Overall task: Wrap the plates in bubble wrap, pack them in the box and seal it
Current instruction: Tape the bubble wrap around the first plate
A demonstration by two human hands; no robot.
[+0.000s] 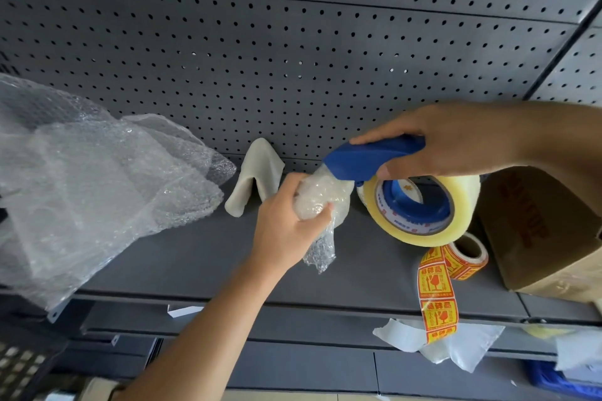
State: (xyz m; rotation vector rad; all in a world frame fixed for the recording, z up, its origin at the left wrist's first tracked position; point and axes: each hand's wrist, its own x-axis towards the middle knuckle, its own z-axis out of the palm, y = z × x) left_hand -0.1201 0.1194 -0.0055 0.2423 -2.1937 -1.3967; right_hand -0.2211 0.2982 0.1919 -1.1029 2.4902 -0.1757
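Note:
My left hand [286, 225] grips a small bundle wrapped in bubble wrap [321, 202], held above the grey shelf [195, 257]; a loose tail of wrap hangs below it. My right hand [456, 140] holds the blue handle of a tape dispenser [368, 159] with a roll of clear tape [420, 208]. The dispenser's front end touches the top of the bundle. What is inside the wrap cannot be made out. A brown cardboard box [547, 231] stands at the right of the shelf.
A big heap of loose bubble wrap [91, 185] fills the shelf's left. A pale folded cloth [257, 172] leans on the pegboard back wall [293, 42]. A roll of orange fragile stickers [459, 257] trails a strip over the shelf edge. Scraps of white wrap [449, 345] lie below.

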